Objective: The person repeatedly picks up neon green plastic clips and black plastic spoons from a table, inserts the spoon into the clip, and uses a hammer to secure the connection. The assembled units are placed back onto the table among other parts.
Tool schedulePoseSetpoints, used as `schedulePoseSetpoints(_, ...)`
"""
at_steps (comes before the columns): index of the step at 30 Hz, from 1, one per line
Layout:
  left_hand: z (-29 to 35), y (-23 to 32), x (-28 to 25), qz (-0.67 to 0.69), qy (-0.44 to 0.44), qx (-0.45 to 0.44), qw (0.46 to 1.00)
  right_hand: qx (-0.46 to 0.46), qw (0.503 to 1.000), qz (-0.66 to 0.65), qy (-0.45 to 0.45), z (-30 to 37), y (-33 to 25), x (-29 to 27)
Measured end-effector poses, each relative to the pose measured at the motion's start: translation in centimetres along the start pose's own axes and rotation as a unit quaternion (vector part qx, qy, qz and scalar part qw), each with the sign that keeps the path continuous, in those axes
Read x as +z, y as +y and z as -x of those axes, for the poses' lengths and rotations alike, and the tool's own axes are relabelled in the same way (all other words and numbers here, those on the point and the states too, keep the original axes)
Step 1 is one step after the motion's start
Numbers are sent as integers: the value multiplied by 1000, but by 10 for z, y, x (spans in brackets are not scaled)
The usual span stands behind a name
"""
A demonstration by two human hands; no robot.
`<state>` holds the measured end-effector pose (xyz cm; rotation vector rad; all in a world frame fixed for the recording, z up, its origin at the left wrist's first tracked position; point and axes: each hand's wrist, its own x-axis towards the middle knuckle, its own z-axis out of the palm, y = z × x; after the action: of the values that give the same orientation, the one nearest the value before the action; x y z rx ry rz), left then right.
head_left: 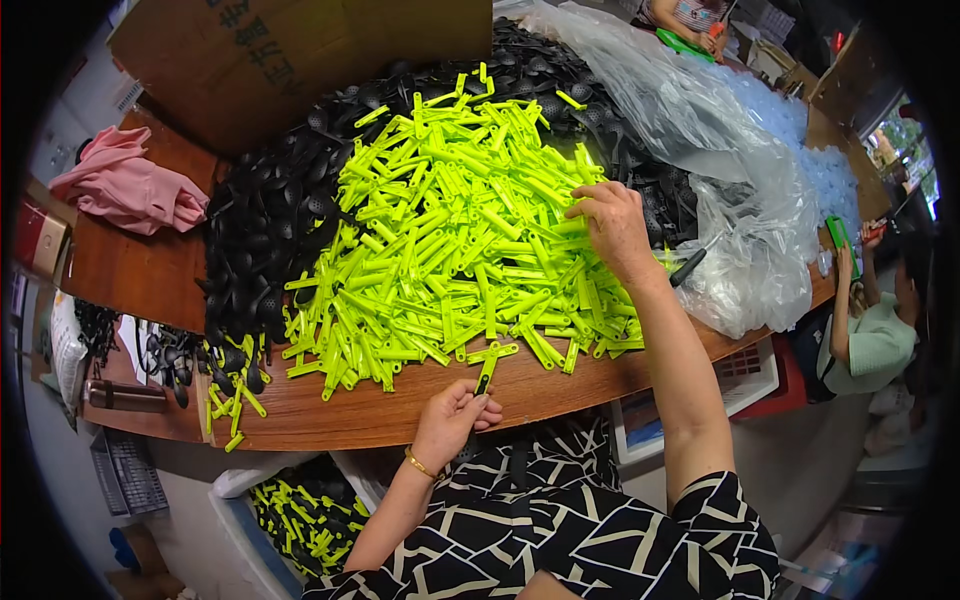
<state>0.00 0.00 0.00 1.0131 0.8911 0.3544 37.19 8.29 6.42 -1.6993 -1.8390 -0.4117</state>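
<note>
Across the curved front of a brown wooden table (590,385), a broad heap of yellow-green plastic strips (440,230) spreads over a mass of black perforated parts (250,225), which shows around its left side and back. Near the table's front edge, the left hand (457,415) has its thumb and forefinger drawn together on a slim piece (485,378), dark at its lower end and yellow-green above; another strip (494,352) lies crosswise at its upper end. Higher up, the right hand (615,225) reaches over the heap's right side, fingers bent and partly gathered, the tips among the strips (whether they pinch one, I cannot tell). Just beside the right wrist a black elongated piece (688,268) points outward. Crumpled clear plastic sheeting (735,240) covers the table's right side, with pale blue pieces (830,180) beyond, and a cardboard box (300,70) stands behind the black parts. A pink cloth (130,185) lies on the left. Below the table, a white-rimmed bin (232,515) holds yellow-green and black pieces. Far right, a co-worker (870,345) in pale green has a green object (838,233) at one hand.
</note>
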Motion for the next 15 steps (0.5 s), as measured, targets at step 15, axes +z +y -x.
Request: schedulePoseSetpoints(15, -4, 1, 4, 21, 14, 13, 1000, 152, 965, -210, -48, -40, -47, 45)
